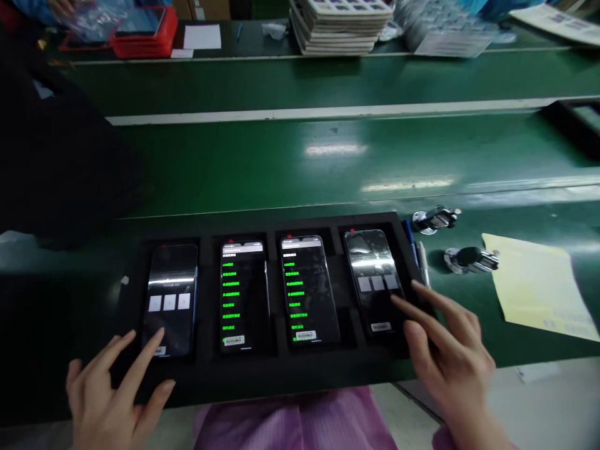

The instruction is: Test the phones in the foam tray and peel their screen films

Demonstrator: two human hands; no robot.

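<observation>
A black foam tray (210,378) lies along the bench edge with several smartphones set in its slots. My left hand (117,387) is spread over the leftmost phone (171,275), its index fingertip at the lower part of the screen. At the other end, my right hand (450,350) has its fingers apart, the index fingertip at the right edge of the rightmost phone (375,269). Both of these screens show a row of three white squares. Between them, a second phone (244,287) and a third phone (312,287) display green text lists on black.
Right of the tray lie pens (423,262), two metal-based black fixtures (435,219) and a yellow paper sheet (539,287). A dark shape (60,150) covers the left. Across the green bench stand stacked trays (340,25), a red case (145,34) and bagged parts (445,28).
</observation>
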